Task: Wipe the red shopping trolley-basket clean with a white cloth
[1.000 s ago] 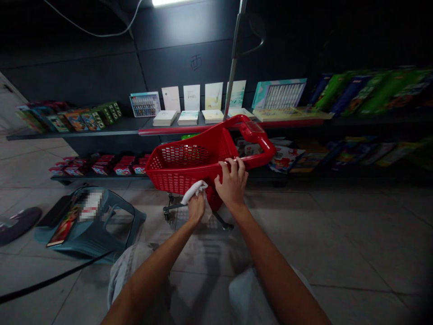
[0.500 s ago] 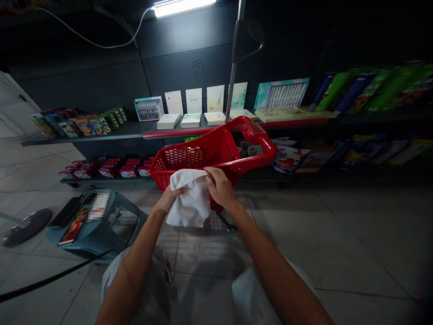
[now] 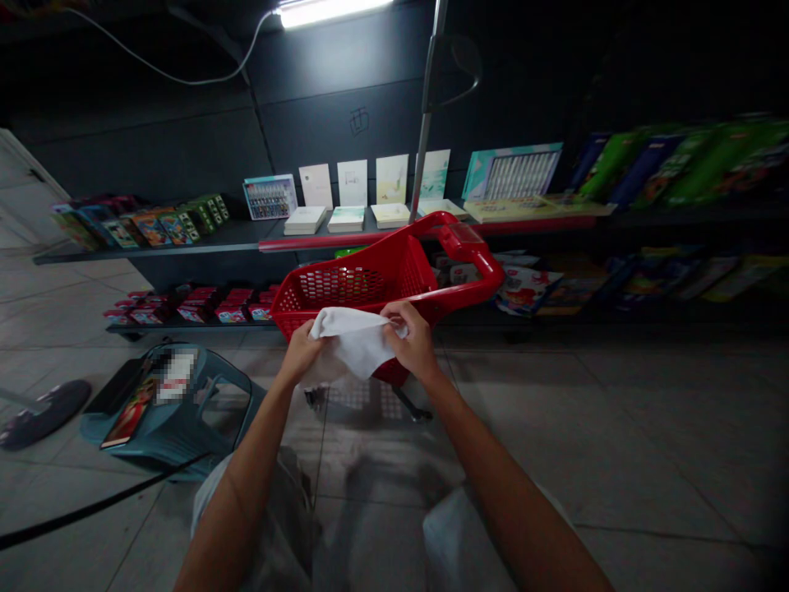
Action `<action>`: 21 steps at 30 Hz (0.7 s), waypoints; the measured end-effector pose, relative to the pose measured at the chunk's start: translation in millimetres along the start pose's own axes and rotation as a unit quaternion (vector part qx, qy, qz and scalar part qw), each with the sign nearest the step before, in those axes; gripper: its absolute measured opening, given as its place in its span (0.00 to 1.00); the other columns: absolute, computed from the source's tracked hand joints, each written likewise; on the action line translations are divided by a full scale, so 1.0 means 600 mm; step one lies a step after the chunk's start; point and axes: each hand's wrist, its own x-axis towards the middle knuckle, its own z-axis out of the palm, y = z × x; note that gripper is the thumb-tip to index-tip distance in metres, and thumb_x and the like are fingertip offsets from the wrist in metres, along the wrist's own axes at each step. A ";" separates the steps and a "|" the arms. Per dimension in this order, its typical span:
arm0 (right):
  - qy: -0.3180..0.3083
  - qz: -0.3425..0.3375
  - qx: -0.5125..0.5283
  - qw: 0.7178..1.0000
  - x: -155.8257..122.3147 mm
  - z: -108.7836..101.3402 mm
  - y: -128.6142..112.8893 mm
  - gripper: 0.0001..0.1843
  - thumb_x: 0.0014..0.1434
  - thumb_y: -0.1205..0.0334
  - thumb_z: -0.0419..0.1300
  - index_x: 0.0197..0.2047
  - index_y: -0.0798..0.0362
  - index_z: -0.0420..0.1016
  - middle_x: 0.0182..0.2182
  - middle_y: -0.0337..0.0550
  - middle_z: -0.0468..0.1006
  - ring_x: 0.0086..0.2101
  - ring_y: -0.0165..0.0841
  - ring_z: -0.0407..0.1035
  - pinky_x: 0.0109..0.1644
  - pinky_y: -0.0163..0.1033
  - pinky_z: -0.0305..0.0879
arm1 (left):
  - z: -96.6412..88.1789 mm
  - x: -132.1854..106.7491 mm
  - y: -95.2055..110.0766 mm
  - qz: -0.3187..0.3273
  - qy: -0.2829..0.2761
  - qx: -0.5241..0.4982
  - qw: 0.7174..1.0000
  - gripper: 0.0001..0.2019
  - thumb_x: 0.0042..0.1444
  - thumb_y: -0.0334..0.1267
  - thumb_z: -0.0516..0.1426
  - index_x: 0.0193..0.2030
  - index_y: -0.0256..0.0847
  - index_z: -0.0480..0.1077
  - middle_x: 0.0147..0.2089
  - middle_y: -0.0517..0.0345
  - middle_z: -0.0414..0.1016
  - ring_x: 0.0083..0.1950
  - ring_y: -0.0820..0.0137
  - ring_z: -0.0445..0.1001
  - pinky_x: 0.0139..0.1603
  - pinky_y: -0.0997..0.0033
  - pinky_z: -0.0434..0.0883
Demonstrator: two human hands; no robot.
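A white cloth (image 3: 361, 341) is stretched between my two hands in front of the red shopping basket cart (image 3: 425, 271). My left hand (image 3: 302, 352) pinches the cloth's left end, thumb on the near side. At the other end, my right hand (image 3: 412, 335) grips the upper right corner with bent fingers. The lower part of the cloth hangs loose and is smeared by motion. Behind it, part of the cart's near side is hidden. The cart's handle points to the right, and its perforated basket lies to the left.
Behind the cart runs a dark shelf (image 3: 240, 238) with books (image 3: 348, 217), boxes (image 3: 169, 226) and bagged goods (image 3: 527, 288). A blue-grey plastic stool (image 3: 215, 419) bearing a phone-like item stands at left, near a round pole base (image 3: 49, 415). A black strap (image 3: 92, 510) crosses the lower left.
The cloth has gone from a hanging bunch to a wider, flatter stretch. My hands have moved slightly apart, the left one up and leftward, the right one to the right.
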 end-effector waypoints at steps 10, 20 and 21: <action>-0.309 -0.146 -0.076 0.937 -0.046 0.047 -0.026 0.03 0.60 0.66 0.65 0.38 0.49 0.76 0.45 0.44 0.80 0.47 0.38 0.74 0.56 0.43 0.69 | 0.042 -0.012 0.007 -0.155 0.087 -0.168 0.970 0.16 0.43 0.49 0.66 0.32 0.38 0.75 0.25 0.58 0.75 0.29 0.67 0.73 0.32 0.70 0.68; -0.116 0.081 -0.133 0.981 -0.028 0.041 -0.007 0.19 0.63 0.53 0.65 0.56 0.46 0.75 0.49 0.44 0.82 0.45 0.39 0.77 0.49 0.42 0.71 | 0.051 -0.032 0.054 -0.076 -0.120 -0.278 0.950 0.27 0.44 0.46 0.72 0.49 0.35 0.78 0.43 0.50 0.84 0.46 0.60 0.81 0.52 0.62 0.75; -0.122 0.094 -0.147 0.977 -0.029 0.043 -0.006 0.14 0.64 0.54 0.64 0.52 0.46 0.78 0.43 0.42 0.84 0.41 0.38 0.77 0.46 0.40 0.70 | 0.048 -0.032 0.052 -0.074 -0.123 -0.278 0.950 0.26 0.44 0.47 0.71 0.49 0.35 0.78 0.42 0.50 0.84 0.46 0.59 0.81 0.52 0.61 0.75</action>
